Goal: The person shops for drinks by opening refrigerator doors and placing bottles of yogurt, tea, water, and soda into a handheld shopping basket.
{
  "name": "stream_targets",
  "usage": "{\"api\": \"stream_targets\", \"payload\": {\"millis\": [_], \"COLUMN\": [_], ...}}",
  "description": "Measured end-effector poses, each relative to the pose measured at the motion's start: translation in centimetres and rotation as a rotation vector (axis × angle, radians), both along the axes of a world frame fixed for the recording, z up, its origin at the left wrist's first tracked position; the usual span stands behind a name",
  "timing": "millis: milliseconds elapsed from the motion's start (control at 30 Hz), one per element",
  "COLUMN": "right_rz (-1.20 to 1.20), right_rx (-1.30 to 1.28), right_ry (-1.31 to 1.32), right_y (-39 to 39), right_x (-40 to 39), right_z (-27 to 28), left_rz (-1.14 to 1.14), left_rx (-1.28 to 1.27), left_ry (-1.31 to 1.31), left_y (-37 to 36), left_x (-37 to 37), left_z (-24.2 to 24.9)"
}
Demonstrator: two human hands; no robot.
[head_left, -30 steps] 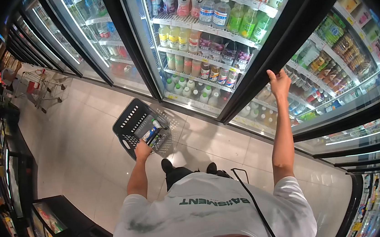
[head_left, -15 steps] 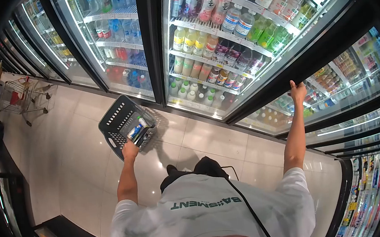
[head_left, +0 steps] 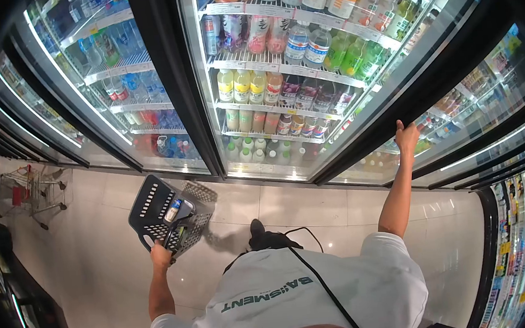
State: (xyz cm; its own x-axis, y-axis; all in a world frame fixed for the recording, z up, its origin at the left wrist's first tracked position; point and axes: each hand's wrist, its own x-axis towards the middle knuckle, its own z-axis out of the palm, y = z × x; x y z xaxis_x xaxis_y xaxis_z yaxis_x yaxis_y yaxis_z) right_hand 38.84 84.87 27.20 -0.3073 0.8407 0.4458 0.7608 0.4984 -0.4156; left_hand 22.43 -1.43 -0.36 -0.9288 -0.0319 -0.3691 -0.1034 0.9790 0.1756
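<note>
My left hand [head_left: 160,255] is closed on the handle of a dark grey plastic shopping basket [head_left: 146,203], which hangs tilted beside me above the floor. Inside it lie a small blue-and-white package [head_left: 173,210] and other items that I cannot make out. Over on the right, my right hand [head_left: 407,137] has its fingers curled at the black frame of a glass fridge door [head_left: 391,120]. The hand partly hides its grip. Behind the glass front ahead stand rows of drinks, among them yellow bottles [head_left: 241,87], blue-labelled water bottles [head_left: 317,46] and green bottles [head_left: 357,60].
More glass-fronted fridges [head_left: 110,58] run along the left. A shopping trolley [head_left: 31,192] stands at the far left. Packed shelves [head_left: 519,234] curve along the right side. Pale glossy tiles [head_left: 285,203] cover the floor.
My view has shifted, and the fridge shelves ahead appear larger and nearer. The basket and my left hand sit lower and further left in view. My right hand stays at the door.
</note>
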Motion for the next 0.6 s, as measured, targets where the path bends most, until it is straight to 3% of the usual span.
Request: {"api": "stream_targets", "payload": {"millis": [133, 333, 400, 467, 600], "right_rz": [-0.139, 0.206, 0.332, 0.422, 0.736], "right_rx": [-0.213, -0.244, -0.143, -0.320, -0.339], "right_ry": [-0.291, -0.087, -0.118, -0.053, 0.069], "right_y": [-5.0, -13.3, -16.6, -20.9, -29.9], "right_x": [0.5, -2.5, -5.2, -8.5, -15.7], "right_z": [2.8, 2.5, 1.6, 1.6, 3.6], "left_rz": [0.011, 0.150, 0.200, 0.238, 0.313], "left_rx": [-0.082, -0.058, -0.042, -0.021, 0.069], "left_ry": [-0.008, -0.080, -0.103, -0.074, 0.009], "left_y": [1.3, -0.1, 1.6, 2.3, 3.1], "left_x": [-2.6, -0.1, 0.5, 0.2, -1.5], "left_z": [1.0, -1.9, -2.0, -3.8, -1.2]}}
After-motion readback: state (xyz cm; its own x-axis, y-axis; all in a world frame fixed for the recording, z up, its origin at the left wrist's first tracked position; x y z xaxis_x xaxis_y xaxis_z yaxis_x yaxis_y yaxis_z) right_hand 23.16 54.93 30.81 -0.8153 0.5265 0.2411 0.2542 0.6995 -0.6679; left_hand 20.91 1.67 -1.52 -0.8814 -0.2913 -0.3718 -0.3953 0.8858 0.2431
